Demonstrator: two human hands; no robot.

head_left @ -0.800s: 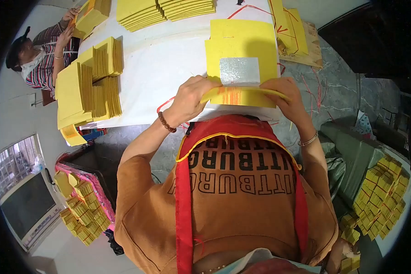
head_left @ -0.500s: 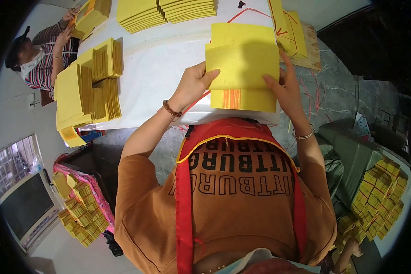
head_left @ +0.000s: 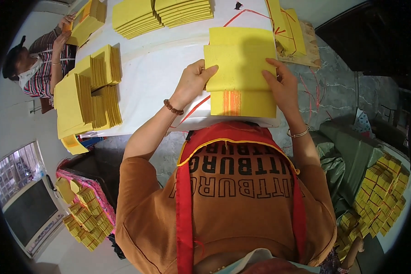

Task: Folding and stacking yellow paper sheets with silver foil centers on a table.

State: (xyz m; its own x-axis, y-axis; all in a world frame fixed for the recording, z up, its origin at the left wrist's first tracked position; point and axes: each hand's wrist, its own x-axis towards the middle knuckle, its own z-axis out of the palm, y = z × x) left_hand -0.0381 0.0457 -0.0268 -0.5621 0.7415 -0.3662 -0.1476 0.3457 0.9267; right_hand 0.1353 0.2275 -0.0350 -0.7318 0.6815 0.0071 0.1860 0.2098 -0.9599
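Observation:
A stack of yellow paper [head_left: 239, 68] sits over another yellow paper stack [head_left: 258, 106] at the near edge of the white table. The lower one shows an orange-red printed patch along its near part. My left hand [head_left: 196, 82] grips the upper stack's left edge, thumb on top and the other fingers partly hidden. My right hand [head_left: 283, 84] holds its right edge, with thumb and forefinger bent over the top face. A shadow falls across the paper. How many sheets I hold cannot be made out.
Yellow stacks [head_left: 162, 16] line the table's [head_left: 160, 64] far side, and more stacks [head_left: 73, 105] stand at left. A person [head_left: 45, 64] handles paper at far left. Tied bundles [head_left: 290, 36] lie beyond my right hand. Heaped bundles [head_left: 381, 192] sit at lower right, others [head_left: 86, 219] at lower left.
My right hand's forefinger has come from the stack's edge onto its top face. In the picture, the paper and table sit slightly lower. My left hand keeps its hold.

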